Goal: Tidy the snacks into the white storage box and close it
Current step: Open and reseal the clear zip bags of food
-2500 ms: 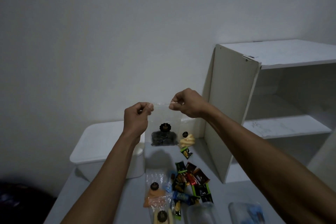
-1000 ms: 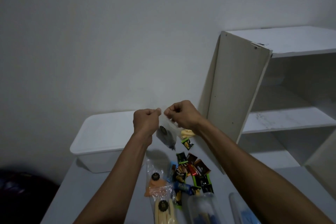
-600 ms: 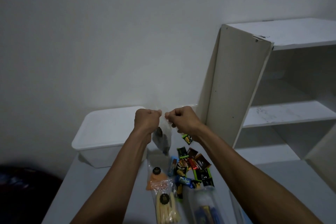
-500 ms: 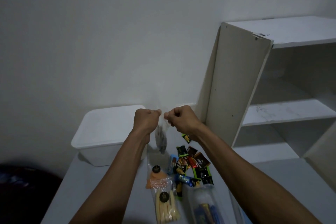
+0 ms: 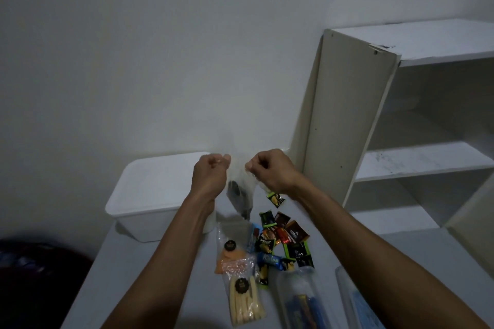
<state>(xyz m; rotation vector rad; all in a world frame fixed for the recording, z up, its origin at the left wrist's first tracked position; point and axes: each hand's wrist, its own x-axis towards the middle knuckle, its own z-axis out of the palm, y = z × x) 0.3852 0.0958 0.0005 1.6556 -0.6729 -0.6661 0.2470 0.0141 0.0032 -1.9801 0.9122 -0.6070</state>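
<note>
Two hands, left [image 5: 211, 172] and right [image 5: 270, 168], are fisted, each pinching a top corner of a clear bag [image 5: 240, 195] so it hangs, probably to seal it. At nine o'clock sits the lidded box [image 5: 160, 195]; at six o'clock, loose snacks [image 5: 278, 243] on the table [image 5: 187, 262].

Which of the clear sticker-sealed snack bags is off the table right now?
The clear bag with dark contents, pinched at its top between the left hand and right hand. The orange-snack bag and pale-sticks bag lie flat on the table.

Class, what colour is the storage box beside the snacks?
White, lid and walls alike; it shows best in the head view.
</note>
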